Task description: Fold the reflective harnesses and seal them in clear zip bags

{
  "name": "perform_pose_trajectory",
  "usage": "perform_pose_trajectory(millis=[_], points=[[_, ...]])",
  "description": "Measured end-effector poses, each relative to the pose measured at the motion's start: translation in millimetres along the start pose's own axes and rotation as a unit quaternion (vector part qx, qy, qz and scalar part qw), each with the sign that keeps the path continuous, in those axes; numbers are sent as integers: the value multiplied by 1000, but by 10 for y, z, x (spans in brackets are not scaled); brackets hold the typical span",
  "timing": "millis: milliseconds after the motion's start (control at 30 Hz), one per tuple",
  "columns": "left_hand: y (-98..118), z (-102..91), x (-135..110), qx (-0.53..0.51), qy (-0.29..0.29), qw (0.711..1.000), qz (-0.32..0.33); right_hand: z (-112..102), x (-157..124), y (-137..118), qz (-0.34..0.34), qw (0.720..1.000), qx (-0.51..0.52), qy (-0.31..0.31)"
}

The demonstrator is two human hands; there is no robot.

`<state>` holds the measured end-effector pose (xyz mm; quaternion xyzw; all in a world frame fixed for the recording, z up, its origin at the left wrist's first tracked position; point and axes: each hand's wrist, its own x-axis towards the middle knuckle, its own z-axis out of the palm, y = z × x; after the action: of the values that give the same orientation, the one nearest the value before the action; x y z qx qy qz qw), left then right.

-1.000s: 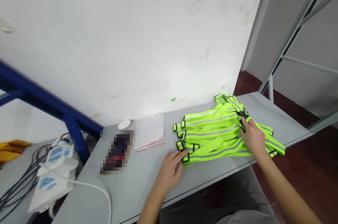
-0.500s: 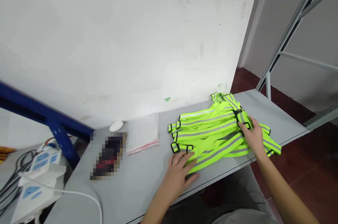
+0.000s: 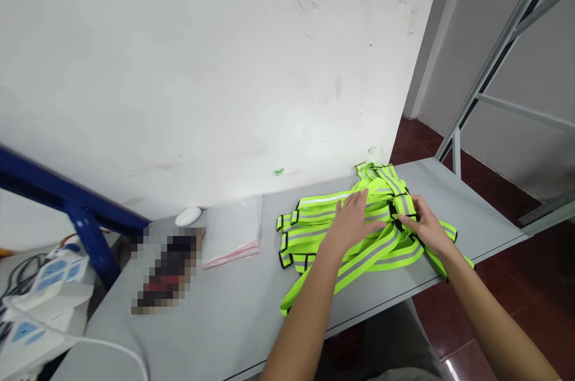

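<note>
A pile of fluorescent yellow-green reflective straps (image 3: 314, 231) lies on the grey table, each with a silver stripe and black buckles. My left hand (image 3: 350, 225) is over the middle of the pile, fingers spread, holding nothing; whether it touches the straps I cannot tell. At the pile's right side, my right hand (image 3: 424, 226) is closed on a reflective strap (image 3: 401, 204) beside a black buckle (image 3: 393, 212), thumb in front and fingers behind. One loose strap end (image 3: 290, 300) reaches toward the table's front edge, partly hidden by my left forearm.
Clear plastic bags with red seals (image 3: 233, 231) lie left of the pile, near a white round object (image 3: 188, 216) and a blurred-out dark item (image 3: 168, 273). White power strips (image 3: 58, 291) and a cable sit far left. A white wall (image 3: 202, 69) rises behind the table.
My left hand has left the lower left strap and moved up and right over the pile. My right hand stays at the buckle end. The lower strap end now extends further left.
</note>
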<state>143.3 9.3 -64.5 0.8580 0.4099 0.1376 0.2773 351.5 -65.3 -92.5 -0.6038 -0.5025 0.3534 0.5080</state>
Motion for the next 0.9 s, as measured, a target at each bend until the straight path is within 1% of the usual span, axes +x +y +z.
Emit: perform_pose_trajectory(millis=[67,133,200,267,300,333,433,500,533,600,667,800,900], points=[[46,5,315,-90,-49,994,33,-16,86,-64,-21,999,-26,-32],[69,-11,534,-159,-80,983,55,-17,177,-113,-27,997,-52,-54],[76,-44,658,-186,-78,978,58,-7,264,-144,-21,997,-58,-55],[71,-83,708,-223,-73,970,60,11,332,-167,-9,998,-40,-42],[64,-99,714,-263,-75,960,60,22,354,-180,-2,999,-28,-32],[55,-110,713,-315,-80,944,58,34,368,-195,5,1000,-17,-20],[13,-100,691,-489,-92,868,9,84,349,-248,37,999,25,13],[-24,-66,680,-558,-85,825,-29,136,294,-277,81,992,97,7],[-44,-47,675,-576,-80,812,-42,168,260,-286,102,984,143,-4],[-84,-12,665,-593,-70,800,-59,239,187,-293,122,968,220,-20],[-119,7,641,-610,-65,786,-77,310,120,-292,109,966,233,-2],[-151,-7,535,-629,-59,770,-89,424,30,-278,56,983,144,95],[-130,-32,424,-632,-26,771,-71,501,10,-263,41,978,109,171]])
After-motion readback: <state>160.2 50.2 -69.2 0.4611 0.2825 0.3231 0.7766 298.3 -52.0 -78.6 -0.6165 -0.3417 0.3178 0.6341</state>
